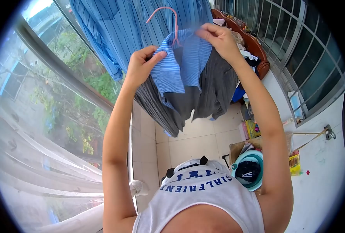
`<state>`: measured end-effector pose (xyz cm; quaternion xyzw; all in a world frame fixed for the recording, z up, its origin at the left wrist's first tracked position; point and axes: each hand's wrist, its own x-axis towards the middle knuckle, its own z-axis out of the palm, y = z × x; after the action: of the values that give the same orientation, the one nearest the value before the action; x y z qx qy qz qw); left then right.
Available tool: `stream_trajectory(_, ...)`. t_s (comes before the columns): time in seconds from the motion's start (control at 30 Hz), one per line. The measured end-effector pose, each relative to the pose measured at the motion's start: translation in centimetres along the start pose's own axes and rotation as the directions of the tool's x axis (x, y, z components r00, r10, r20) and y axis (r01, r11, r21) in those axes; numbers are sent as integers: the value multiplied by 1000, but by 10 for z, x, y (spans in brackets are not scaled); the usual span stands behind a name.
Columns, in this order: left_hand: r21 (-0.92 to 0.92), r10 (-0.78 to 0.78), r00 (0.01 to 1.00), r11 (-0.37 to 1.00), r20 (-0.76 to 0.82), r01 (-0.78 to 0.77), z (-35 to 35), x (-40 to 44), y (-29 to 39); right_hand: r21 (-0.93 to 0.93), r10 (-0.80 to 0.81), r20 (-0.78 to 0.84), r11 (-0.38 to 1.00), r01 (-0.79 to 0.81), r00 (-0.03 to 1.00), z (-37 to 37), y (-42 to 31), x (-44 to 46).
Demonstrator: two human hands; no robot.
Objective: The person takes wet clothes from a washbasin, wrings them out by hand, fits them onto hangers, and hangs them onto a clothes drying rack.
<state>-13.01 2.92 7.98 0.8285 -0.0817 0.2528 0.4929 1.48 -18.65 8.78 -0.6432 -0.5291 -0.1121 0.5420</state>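
Note:
A grey knit garment [215, 79] with a blue-and-white striped collar [168, 73] hangs on a pink hanger [176, 23], whose hook points up and to the left. My left hand [143, 65] pinches the left side of the striped collar between thumb and fingers. On the other side, my right hand [218, 37] is closed at the collar's upper right edge, its fingertips slightly blurred. Behind the collar hangs a large blue pinstriped shirt [133, 29].
Left are a window and a sheer white curtain [44, 174]. Clothes lie on a brown wooden bench [262, 58] at the upper right, beside a barred window [296, 50]. A teal basin [259, 171] holding dark cloth sits near my right arm. Tiled floor [192, 149] shows below the garment.

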Motion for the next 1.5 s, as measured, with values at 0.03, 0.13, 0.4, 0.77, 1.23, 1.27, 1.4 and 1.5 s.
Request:
stream_trajectory(0.03,-29,15,999,999,37,-14,2,1,2,56,60,-23,997,-59,998,2,-1,4)
stream_trajectory(0.13,-67,42,997,997,72,-37,9,2,5,244,345,-15,912,-331,939,10,-3,15)
stream_trajectory(0.4,-409,-196,908,912,-369,31,-1,3,-11,-404,-115,99,903,145,988,31,-2,-18)
stream_trajectory(0.77,169,-372,914,923,163,345,-49,-14,-33,-187,56,-302,975,-117,952,-10,50,18)
stream_trajectory(1.23,660,295,949,736,-108,-153,-26,20,-21,-75,228,-175,967,-243,958,-16,-8,19)
stream_trajectory(1.27,657,146,980,754,-138,-20,-20,22,-16,-72,223,-173,969,-238,959,-14,-7,21)
stream_trajectory(1.4,505,283,911,857,-298,-102,-32,40,-8,-250,117,-131,957,-147,984,-18,11,42)
stream_trajectory(1.5,433,286,913,890,-290,-141,-42,55,-23,-599,-21,-56,801,-16,998,-9,-39,36)
